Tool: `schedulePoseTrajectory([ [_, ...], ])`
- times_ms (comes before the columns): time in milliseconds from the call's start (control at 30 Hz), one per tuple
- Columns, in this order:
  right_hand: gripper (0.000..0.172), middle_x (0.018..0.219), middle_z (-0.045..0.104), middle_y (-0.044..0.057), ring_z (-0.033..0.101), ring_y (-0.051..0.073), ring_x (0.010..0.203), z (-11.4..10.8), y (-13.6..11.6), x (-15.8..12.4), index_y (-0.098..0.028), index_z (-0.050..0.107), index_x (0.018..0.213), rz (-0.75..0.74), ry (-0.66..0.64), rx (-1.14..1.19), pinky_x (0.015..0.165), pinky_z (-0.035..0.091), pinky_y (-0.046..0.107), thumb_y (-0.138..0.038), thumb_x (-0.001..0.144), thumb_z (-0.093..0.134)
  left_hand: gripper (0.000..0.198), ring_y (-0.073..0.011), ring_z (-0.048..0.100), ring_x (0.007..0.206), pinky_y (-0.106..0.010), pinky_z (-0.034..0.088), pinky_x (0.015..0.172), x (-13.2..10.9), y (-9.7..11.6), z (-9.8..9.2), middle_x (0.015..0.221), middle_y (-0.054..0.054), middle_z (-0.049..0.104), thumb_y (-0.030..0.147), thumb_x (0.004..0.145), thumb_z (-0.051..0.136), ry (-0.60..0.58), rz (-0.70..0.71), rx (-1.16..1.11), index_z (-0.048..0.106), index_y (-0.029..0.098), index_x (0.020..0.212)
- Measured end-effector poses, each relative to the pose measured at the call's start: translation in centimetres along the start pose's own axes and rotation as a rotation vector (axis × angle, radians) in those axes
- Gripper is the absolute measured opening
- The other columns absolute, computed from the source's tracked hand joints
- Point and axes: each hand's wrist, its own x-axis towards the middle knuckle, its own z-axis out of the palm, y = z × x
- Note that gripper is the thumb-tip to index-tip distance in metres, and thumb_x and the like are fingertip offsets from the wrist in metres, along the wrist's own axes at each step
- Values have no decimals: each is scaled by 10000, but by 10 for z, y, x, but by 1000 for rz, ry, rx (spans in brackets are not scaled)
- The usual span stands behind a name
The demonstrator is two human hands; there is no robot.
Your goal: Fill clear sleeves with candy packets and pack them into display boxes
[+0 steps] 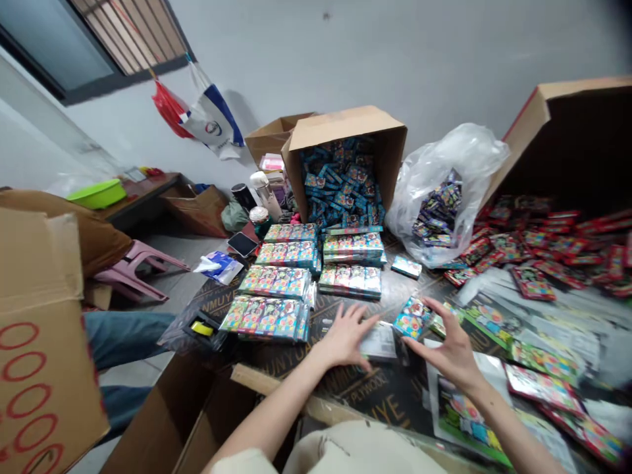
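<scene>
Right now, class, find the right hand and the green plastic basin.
Right hand [449,345]: head view, back of the hand.
Green plastic basin [96,199]: head view, outer wall.

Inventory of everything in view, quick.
box of blue packs: one, brown, back centre, tilted
plastic bag: one, clear, right of box
red packs: many, red, heaped right
plywood board: one, dark, centre
bundles: about six, multicoloured, on board
phone: one, black, beyond bundles
basin: one, green, far left
stool: one, pink, left, on floor
loose pack: one, blue, front centre
left hand: one, bare, on board
right hand: one, bare, at loose pack
</scene>
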Motion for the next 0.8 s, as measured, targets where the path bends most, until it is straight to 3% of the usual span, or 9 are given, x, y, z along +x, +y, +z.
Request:
schedulePoseTrajectory([
  [67,678,1177,502,111,480,288,1055,-3,3,-2,-223,336,1269,-31,-20,-100,906,335,451,-405,687,633,993,-362,291,1238,-588,45,1016,-4,-10,-1,1309,-140,415,419,414,788,-74,1,192,365,257,1298],
  [133,654,1165,509,115,468,292,1059,-5,2,-3,-219,346,1263,-62,-95,-202,906,297,458,-388,694,622,961,-316,362,1192,-548,88,1033,-5,-16,3,1251,-114,455,393,473,760,-95,-11,259,319,260,1317],
  [233,606,1178,489,112,436,286,1089,-6,-3,-3,-222,373,1259,-74,-216,-314,921,247,451,-306,699,589,933,-278,401,1156,-494,129,1049,-3,-16,8,1216,-92,460,344,525,714,-43,-7,266,266,248,1338],
  [333,611,1188,472,112,417,282,1105,-10,-8,-3,-227,386,1264,-48,-259,-357,933,216,442,-244,681,567,930,-268,399,1163,-491,121,1057,-2,-11,7,1226,-85,457,307,562,664,17,15,247,196,237,1362],
  [567,717,1188,494,110,438,278,1083,-27,-11,-5,-213,319,1291,-59,-329,-138,936,219,434,-291,636,602,972,-252,386,1190,-474,97,1076,3,-3,0,1260,-88,439,276,571,639,85,50,199,108,208,1383],
  [800,773,1290,433,120,423,263,1145,-42,-2,-8,-189,256,1341,-154,-473,40,1000,233,426,-342,680,627,1043,-252,407,1164,-480,120,1071,11,9,2,1235,-74,460,254,529,671,10,102,137,82,219,1390],
])
